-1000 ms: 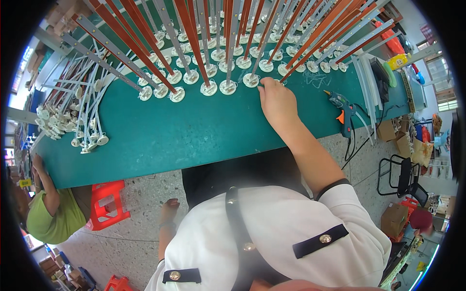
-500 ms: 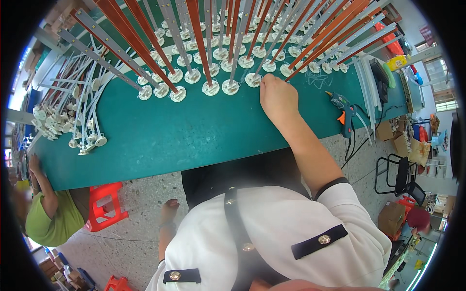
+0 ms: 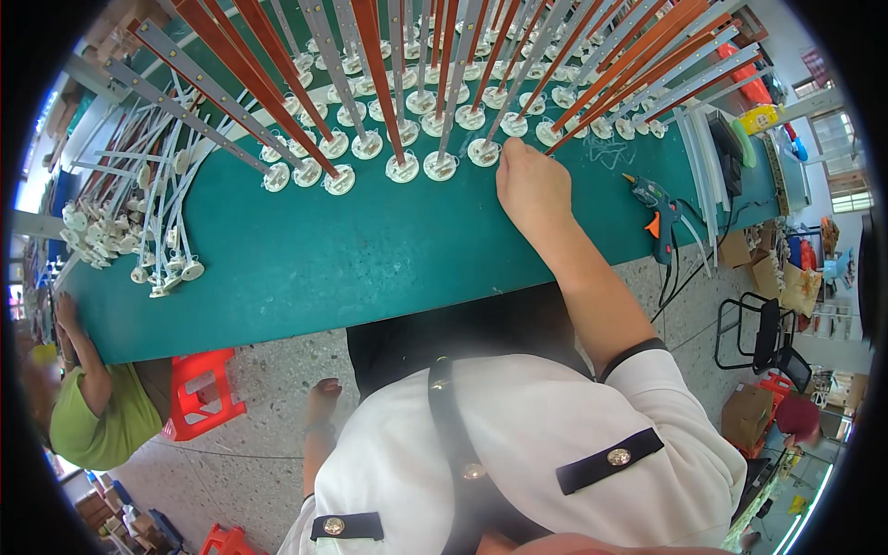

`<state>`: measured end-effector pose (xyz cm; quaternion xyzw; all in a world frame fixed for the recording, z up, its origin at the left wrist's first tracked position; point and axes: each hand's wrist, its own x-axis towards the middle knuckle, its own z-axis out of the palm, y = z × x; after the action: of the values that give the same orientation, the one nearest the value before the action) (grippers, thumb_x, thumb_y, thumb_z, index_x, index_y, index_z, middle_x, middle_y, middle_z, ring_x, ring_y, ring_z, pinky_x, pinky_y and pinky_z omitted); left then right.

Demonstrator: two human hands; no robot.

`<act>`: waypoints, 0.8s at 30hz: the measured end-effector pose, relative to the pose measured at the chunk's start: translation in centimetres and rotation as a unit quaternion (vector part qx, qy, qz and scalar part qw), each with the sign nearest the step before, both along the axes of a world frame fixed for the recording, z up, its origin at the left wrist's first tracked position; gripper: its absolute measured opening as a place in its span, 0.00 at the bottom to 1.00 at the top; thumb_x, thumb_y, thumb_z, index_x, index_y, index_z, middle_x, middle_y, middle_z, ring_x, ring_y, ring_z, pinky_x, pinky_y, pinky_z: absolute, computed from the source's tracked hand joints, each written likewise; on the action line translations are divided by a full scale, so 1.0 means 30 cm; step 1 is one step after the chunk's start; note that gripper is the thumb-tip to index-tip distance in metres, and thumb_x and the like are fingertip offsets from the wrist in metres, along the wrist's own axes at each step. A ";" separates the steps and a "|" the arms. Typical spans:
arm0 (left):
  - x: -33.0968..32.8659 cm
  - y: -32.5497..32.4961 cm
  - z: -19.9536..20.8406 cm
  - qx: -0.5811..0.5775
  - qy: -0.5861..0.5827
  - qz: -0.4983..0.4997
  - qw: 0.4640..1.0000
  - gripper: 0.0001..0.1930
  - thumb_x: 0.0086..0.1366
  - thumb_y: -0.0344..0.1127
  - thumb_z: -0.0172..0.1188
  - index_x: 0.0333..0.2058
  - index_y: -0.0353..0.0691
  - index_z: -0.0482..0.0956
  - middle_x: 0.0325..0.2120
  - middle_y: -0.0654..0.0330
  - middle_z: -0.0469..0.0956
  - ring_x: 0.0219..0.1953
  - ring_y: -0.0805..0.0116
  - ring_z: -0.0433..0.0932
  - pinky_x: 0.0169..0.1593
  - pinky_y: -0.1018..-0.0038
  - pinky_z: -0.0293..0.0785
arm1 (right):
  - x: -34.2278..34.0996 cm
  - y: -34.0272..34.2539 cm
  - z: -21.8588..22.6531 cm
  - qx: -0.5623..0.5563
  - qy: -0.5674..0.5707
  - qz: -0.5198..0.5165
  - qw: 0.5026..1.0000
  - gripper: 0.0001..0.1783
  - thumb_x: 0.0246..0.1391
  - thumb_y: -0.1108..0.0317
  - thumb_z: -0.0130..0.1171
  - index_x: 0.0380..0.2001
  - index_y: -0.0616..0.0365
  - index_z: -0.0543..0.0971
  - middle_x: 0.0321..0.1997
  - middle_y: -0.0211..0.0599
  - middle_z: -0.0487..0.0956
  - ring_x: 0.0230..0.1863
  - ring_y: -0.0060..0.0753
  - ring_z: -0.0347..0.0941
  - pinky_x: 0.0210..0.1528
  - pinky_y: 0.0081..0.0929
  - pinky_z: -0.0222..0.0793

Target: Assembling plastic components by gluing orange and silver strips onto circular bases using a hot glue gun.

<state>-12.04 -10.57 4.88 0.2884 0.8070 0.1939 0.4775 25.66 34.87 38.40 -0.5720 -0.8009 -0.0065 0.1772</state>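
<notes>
My right hand (image 3: 534, 190) rests at the front of the rows of strips, its fingers closed and pressed together. It is beside a round white base (image 3: 483, 152) that carries an upright LED strip (image 3: 513, 92). Whatever its fingertips hold, if anything, is hidden behind the hand. My left hand (image 3: 324, 400) hangs low beside my body, away from the table, and its fingers are too foreshortened to read. Many grey and orange-brown strips stand on round white bases across the far side of the green table (image 3: 370, 259).
Loose strips with white ends (image 3: 171, 222) lie heaped at the left. A glue gun (image 3: 653, 211) with an orange trigger lies at the right, its cable hanging over the edge. A person in a green top (image 3: 106, 416) sits at the left near a red stool (image 3: 199, 396).
</notes>
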 end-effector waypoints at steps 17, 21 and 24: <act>-0.016 0.043 0.072 -0.015 0.023 -0.023 0.999 0.16 0.59 0.33 0.65 0.46 0.35 0.81 0.39 0.49 0.84 0.43 0.60 0.84 0.47 0.68 0.78 | 0.217 -0.140 0.072 -0.081 0.233 0.100 0.964 0.03 0.53 0.78 0.58 0.32 0.61 0.76 0.22 0.34 0.75 0.20 0.25 0.72 0.25 0.23 0.67; -0.037 0.122 0.118 0.037 0.024 -0.068 0.997 0.17 0.60 0.33 0.64 0.47 0.36 0.81 0.39 0.49 0.84 0.43 0.59 0.84 0.47 0.67 0.78 | 0.255 -0.153 0.079 -0.112 0.220 0.117 0.962 0.03 0.53 0.79 0.58 0.31 0.61 0.75 0.21 0.34 0.74 0.20 0.22 0.71 0.24 0.21 0.66; -0.053 0.169 0.153 0.072 0.039 -0.076 0.994 0.18 0.60 0.34 0.64 0.49 0.36 0.80 0.40 0.49 0.84 0.44 0.59 0.83 0.47 0.67 0.78 | 0.325 -0.174 0.091 -0.185 0.225 0.132 0.948 0.02 0.54 0.79 0.57 0.31 0.62 0.74 0.21 0.30 0.72 0.21 0.18 0.69 0.24 0.20 0.64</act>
<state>-13.64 -5.50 9.47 0.3899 0.7846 0.2036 0.4369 35.39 29.64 41.14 -0.4708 -0.7956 0.2940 0.2427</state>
